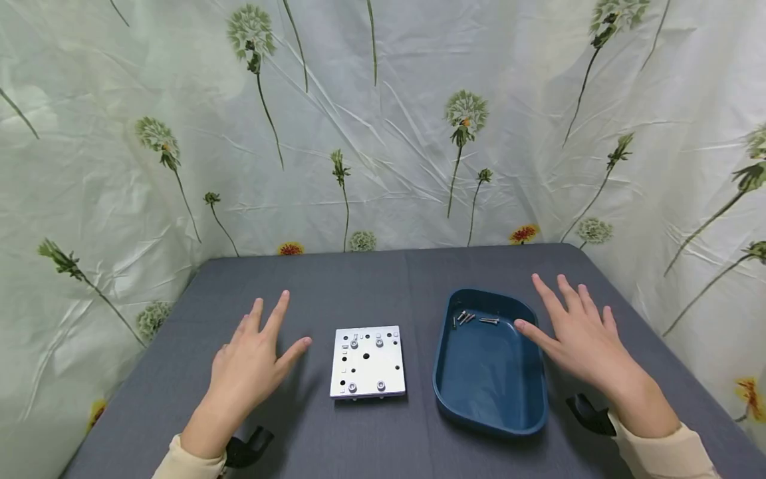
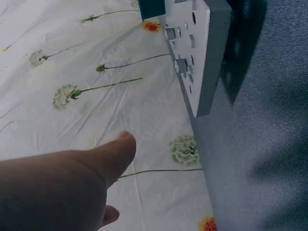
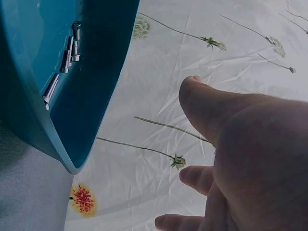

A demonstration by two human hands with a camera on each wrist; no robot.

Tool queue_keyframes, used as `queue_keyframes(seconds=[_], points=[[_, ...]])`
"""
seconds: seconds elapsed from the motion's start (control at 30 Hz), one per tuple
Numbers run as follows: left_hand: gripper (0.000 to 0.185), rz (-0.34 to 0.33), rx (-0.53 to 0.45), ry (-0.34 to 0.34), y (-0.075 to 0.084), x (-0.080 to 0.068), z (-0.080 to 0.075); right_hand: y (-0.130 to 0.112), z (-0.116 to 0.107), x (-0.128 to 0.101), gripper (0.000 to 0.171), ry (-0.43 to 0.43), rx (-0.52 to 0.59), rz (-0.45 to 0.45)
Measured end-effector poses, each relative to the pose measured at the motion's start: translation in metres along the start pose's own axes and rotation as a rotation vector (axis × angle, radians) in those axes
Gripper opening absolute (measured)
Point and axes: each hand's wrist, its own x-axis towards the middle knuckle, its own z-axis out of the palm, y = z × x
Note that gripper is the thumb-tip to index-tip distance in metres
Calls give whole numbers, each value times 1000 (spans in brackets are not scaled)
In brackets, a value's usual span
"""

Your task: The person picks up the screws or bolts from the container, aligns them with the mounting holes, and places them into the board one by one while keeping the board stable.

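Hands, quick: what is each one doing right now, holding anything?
Left hand: open, fingers spread, holding nothing, beside the metal plate.
Right hand: open, holding nothing, thumb at the blue tray rim.

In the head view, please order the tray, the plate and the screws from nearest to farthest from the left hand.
From the left hand:
1. Plate, just to its right.
2. Tray, beyond the plate.
3. Screws, in the tray's far corner.

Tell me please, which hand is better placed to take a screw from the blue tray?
Probably the right hand: its thumb reaches over the rim of the blue tray, near the screws. The left hand lies beyond the metal plate.
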Motion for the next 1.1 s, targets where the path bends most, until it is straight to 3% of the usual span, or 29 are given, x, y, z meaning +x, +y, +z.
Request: queue_keyframes(seconds=[0.37,0.73,0.93,1.1], points=[[100,91,-160,-91,-7,5,7,-4,-4,3,98,62,-14,-75],[105,250,-375,-122,-21,15,27,-7,-4,4,91,105,-43,-163],[116,339,-472,-177,-31,21,42,-12,-4,9,85,100,14,-190],[123,375,-516,-227,-35,27,57,-15,-3,17,77,59,54,-194]])
